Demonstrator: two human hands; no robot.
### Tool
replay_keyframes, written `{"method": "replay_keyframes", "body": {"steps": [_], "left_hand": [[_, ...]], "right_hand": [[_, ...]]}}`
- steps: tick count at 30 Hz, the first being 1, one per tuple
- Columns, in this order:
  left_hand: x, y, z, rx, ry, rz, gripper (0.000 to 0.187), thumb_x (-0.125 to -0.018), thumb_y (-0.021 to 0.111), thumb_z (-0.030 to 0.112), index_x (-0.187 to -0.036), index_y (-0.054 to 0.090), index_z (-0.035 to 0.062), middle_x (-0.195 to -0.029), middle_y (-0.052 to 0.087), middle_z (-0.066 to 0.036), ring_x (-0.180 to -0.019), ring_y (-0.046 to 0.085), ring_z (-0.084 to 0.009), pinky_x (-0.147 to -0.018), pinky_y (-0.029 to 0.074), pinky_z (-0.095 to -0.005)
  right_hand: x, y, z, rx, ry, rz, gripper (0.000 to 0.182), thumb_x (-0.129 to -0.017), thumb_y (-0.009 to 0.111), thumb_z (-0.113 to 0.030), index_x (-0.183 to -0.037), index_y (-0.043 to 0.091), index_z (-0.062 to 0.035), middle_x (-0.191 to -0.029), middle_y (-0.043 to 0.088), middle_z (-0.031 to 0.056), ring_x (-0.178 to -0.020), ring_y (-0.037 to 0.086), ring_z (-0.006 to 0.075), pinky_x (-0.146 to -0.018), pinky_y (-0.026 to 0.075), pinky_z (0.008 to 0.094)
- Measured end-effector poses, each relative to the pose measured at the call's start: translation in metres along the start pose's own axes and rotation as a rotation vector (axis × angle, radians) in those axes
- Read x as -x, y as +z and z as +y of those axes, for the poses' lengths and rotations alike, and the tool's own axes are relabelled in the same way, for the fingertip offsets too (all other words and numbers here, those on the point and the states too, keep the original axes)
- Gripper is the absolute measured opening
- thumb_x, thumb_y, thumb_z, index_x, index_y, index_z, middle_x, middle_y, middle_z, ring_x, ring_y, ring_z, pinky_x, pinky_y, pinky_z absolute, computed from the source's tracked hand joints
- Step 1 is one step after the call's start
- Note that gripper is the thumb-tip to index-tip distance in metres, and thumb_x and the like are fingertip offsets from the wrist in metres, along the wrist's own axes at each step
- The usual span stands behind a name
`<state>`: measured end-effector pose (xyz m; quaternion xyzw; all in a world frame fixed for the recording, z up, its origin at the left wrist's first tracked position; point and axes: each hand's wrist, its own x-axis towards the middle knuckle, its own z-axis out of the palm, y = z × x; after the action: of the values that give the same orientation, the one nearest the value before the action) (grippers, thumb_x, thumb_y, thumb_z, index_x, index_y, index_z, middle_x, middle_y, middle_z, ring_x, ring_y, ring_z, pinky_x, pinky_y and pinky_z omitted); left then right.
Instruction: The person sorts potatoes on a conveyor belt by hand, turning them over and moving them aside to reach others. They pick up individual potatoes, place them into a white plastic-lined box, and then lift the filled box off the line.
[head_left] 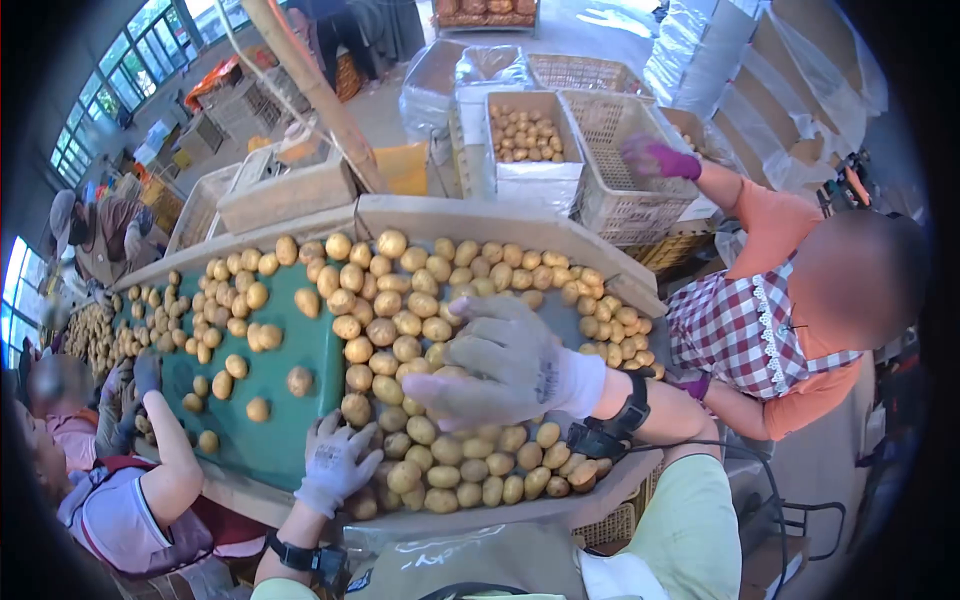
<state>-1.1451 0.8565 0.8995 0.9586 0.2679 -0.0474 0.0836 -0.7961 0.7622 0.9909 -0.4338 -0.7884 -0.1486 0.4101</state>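
Many potatoes (405, 322) lie close together on the sorting table before me. My right hand (505, 365), in a pale work glove with purplish fingertips, hovers over them. Its fingers are stretched apart and nothing is in them; part of the heap is hidden beneath. My left hand (335, 462), gloved the same way, rests at the near edge, where the green belt (290, 400) meets the potatoes. Those fingers are spread too, with the nearest potatoes just beside them. A few loose potatoes, such as a brownish one (299, 380), lie scattered on the belt.
To the right, a person in a checked apron (740, 320) reaches a purple glove over a plastic crate (625, 200). Behind the table's wooden rim (500, 222) stands a box of potatoes (527, 135). Other people work along the left. A slanted post (320, 90) rises at the back.
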Motion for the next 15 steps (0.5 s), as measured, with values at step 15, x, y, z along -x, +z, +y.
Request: {"method": "replay_keyframes", "body": {"steps": [15], "left_hand": [[0.012,0.019,-0.004,0.01,-0.047,0.049,0.045,-0.084,0.074,0.048,-0.121,0.078,0.0229,-0.095,0.075,-0.005,-0.123,0.06,-0.0386,-0.101,0.044,-0.0544]], "right_hand": [[-0.013,-0.011,0.01,0.042,0.244,0.23,0.052,-0.072,0.094,-0.032,-0.114,0.071,-0.0092,-0.093,0.065,0.0057,-0.082,0.064,0.0239,-0.101,0.053,0.0498]]}}
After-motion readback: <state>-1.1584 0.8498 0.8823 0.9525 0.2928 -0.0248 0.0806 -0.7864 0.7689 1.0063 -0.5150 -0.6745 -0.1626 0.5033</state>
